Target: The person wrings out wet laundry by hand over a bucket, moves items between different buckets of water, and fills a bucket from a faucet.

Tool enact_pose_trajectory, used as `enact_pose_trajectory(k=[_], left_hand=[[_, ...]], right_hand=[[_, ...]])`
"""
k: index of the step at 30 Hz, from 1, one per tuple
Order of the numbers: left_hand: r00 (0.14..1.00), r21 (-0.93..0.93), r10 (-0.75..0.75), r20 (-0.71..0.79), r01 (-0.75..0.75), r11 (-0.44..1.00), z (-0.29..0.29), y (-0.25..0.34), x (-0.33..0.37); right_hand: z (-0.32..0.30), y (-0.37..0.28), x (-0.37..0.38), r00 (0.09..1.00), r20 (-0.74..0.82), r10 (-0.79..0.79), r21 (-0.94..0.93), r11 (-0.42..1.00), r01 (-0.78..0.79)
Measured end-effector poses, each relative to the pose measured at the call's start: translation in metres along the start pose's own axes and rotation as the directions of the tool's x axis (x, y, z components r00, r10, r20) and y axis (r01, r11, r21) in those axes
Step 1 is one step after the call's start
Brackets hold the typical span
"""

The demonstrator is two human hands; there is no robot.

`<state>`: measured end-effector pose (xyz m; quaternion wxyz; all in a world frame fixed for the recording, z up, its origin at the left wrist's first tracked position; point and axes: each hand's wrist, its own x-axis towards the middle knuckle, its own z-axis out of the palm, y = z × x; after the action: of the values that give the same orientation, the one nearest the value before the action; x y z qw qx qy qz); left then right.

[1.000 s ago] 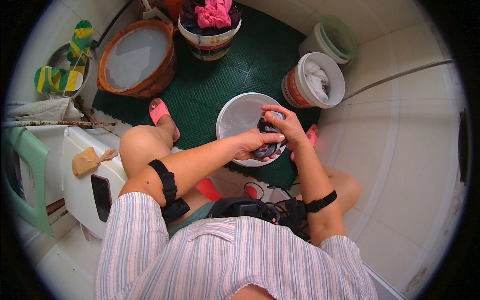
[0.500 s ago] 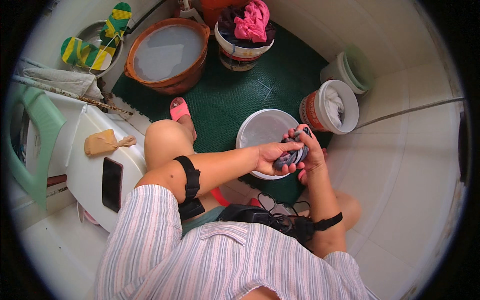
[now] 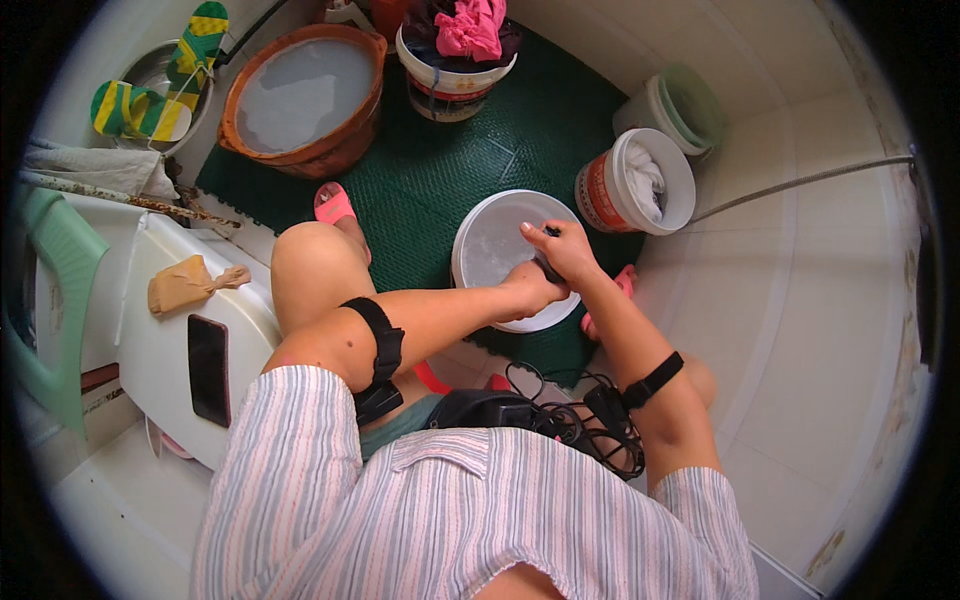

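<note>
My left hand (image 3: 534,289) is closed round a wet dark grey cloth (image 3: 547,268), over the right side of a white bucket (image 3: 457,262). Just above and right of it, my right hand (image 3: 570,250) grips the same cloth, its thumb pointing left over the bucket. Most of the cloth is hidden by my fingers; only a dark strip shows between the two hands. Cloudy water (image 3: 488,248) stands in the bucket.
On the green mat (image 3: 410,225) are a brown basin (image 3: 335,158) of cloudy water, a bucket of pink and dark clothes (image 3: 470,30), and a bucket with white cloth (image 3: 642,180). A phone (image 3: 209,370) and a yellowish bundle (image 3: 182,285) lie on a white lid at left.
Both hands have moved down and left over the bucket with the cloth. The crumpled cloth was plainly visible between the palms; now my hands mostly cover it. The whole view has shifted slightly.
</note>
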<state>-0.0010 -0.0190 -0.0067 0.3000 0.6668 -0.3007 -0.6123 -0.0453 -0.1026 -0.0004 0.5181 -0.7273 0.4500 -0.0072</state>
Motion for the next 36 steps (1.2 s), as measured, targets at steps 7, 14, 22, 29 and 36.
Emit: enact_pose_trajectory(k=[7,14,22,29,36], left_hand=[[0.981,0.212,0.155,-0.119,-0.127,0.969,0.001,-0.015,0.005],[0.992,0.172,0.123,-0.036,-0.115,0.978,-0.017,-0.014,0.011],[0.943,-0.109,0.255,-0.214,-0.282,0.953,-0.048,0.000,-0.015],[0.944,-0.076,0.285,-0.164,-0.300,0.951,-0.044,-0.007,-0.011],[0.919,-0.073,0.339,-0.200,-0.359,0.931,-0.053,-0.004,-0.027]], right_hand=[[0.014,-0.002,0.000,0.988,-0.095,-0.119,-0.429,0.901,0.067],[0.011,-0.018,-0.002,0.910,-0.252,-0.331,-0.403,0.890,0.212],[-0.115,-0.027,0.015,0.480,-0.833,-0.276,-0.143,0.945,0.295],[-0.175,0.021,0.033,0.781,-0.600,-0.172,-0.269,0.963,0.006],[-0.265,-0.100,-0.034,0.699,-0.702,-0.134,0.422,0.713,0.561]])
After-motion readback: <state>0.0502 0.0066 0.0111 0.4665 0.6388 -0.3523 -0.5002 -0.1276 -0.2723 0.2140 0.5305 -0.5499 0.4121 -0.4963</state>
